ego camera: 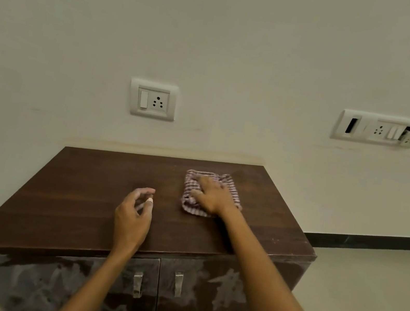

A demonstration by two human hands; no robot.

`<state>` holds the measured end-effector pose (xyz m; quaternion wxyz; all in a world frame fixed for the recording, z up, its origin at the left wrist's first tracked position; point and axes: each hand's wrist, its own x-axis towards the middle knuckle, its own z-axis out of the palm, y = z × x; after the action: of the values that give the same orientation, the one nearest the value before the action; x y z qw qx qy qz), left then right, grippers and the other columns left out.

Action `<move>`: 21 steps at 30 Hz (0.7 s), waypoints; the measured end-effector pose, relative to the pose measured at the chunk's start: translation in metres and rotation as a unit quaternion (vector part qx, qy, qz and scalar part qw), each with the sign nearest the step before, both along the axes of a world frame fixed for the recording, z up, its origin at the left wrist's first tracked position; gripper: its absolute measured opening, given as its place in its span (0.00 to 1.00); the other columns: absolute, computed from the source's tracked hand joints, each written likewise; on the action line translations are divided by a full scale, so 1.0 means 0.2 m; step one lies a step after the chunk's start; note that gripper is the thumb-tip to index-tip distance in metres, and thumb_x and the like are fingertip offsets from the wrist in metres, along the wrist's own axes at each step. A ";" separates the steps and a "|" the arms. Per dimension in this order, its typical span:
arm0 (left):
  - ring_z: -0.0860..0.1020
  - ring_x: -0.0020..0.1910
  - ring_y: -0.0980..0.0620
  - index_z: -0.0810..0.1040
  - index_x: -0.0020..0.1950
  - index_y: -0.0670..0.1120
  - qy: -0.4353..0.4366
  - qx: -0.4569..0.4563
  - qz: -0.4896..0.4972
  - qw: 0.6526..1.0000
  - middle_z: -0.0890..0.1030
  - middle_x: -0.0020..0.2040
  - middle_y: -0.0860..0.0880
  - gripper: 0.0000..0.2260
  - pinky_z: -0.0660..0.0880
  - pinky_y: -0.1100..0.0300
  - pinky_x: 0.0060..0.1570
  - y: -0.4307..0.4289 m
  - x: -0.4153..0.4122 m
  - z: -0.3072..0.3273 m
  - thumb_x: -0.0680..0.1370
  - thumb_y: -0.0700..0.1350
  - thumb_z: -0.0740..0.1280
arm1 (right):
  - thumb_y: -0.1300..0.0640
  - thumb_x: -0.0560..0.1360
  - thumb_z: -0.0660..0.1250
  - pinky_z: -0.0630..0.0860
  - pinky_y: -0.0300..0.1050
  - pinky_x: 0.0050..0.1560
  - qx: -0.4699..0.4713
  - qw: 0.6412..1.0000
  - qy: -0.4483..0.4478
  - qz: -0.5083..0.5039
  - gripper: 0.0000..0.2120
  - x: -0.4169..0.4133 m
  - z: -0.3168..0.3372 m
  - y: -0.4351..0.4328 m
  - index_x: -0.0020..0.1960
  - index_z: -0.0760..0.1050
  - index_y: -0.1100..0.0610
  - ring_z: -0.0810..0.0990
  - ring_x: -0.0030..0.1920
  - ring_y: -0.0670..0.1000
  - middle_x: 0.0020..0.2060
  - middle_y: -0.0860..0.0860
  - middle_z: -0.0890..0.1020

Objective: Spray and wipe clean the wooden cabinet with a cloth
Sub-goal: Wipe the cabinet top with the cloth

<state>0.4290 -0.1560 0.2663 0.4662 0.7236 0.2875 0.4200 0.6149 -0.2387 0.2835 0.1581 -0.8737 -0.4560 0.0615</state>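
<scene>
A low wooden cabinet (74,203) with a dark brown top stands against the wall. A folded checked cloth (195,181) lies on the right half of the top. My right hand (212,193) presses flat on the cloth with fingers spread. My left hand (132,218) hovers over the middle of the top with fingers loosely curled and a pale tape on one fingertip; it holds nothing that I can see. No spray bottle is in view.
Two cabinet doors with metal handles (137,283) face me, their fronts smeared with whitish streaks. A wall socket (152,99) sits above the cabinet and a wider switch panel (379,129) to the right. Pale floor (365,293) lies right of the cabinet.
</scene>
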 end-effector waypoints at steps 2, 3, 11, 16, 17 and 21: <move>0.77 0.56 0.48 0.77 0.55 0.46 0.003 -0.002 -0.011 1.000 0.79 0.57 0.44 0.10 0.73 0.66 0.47 0.00 0.00 0.00 0.77 0.37 0.62 | 0.43 0.78 0.52 0.52 0.57 0.72 -0.015 0.995 -0.006 -0.103 0.26 0.19 0.00 -0.18 0.74 0.56 0.49 0.60 0.73 0.53 0.74 0.51 0.60; 0.78 0.56 0.48 0.77 0.55 0.45 0.004 0.001 -0.016 1.000 0.79 0.57 0.44 0.09 0.73 0.67 0.46 -0.01 0.00 0.01 0.77 0.37 0.62 | 0.43 0.78 0.51 0.51 0.58 0.72 -0.023 0.988 -0.001 -0.151 0.26 0.26 0.00 -0.28 0.74 0.55 0.50 0.59 0.73 0.53 0.75 0.52 0.59; 0.78 0.53 0.51 0.78 0.55 0.44 -0.001 0.045 -0.017 0.999 0.80 0.53 0.46 0.09 0.74 0.60 0.54 -0.06 0.02 0.03 0.77 0.37 0.62 | 0.42 0.78 0.50 0.48 0.58 0.73 -0.009 0.999 -0.039 -0.029 0.27 -0.12 -0.09 -0.18 0.75 0.53 0.50 0.55 0.74 0.51 0.75 0.51 0.56; 0.77 0.49 0.51 0.77 0.54 0.42 -0.012 0.079 0.036 0.996 0.79 0.51 0.46 0.08 0.74 0.58 0.48 -0.08 0.05 0.02 0.76 0.37 0.63 | 0.47 0.79 0.52 0.48 0.57 0.72 -0.019 0.989 -0.018 0.146 0.24 -0.23 -0.01 0.26 0.74 0.56 0.51 0.57 0.74 0.51 0.75 0.51 0.59; 0.76 0.49 0.50 0.77 0.54 0.42 -0.013 0.086 0.048 0.995 0.79 0.51 0.45 0.08 0.73 0.58 0.48 -0.08 0.05 0.02 0.76 0.37 0.63 | 0.46 0.79 0.52 0.48 0.57 0.72 -0.023 0.988 -0.014 0.149 0.24 -0.19 0.01 0.31 0.74 0.56 0.50 0.56 0.74 0.51 0.75 0.51 0.59; 0.76 0.51 0.54 0.77 0.54 0.43 -0.017 0.066 0.022 0.997 0.78 0.53 0.48 0.08 0.72 0.62 0.51 -0.08 0.11 0.08 0.76 0.37 0.63 | 0.45 0.79 0.52 0.49 0.56 0.73 -0.033 0.998 0.003 0.057 0.25 0.12 0.03 0.31 0.75 0.55 0.48 0.56 0.74 0.50 0.75 0.49 0.57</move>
<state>0.4512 -0.1719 0.2824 0.4130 0.7389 0.2676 0.4603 0.6391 -0.1765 0.2889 0.1269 -0.8506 -0.5025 0.0886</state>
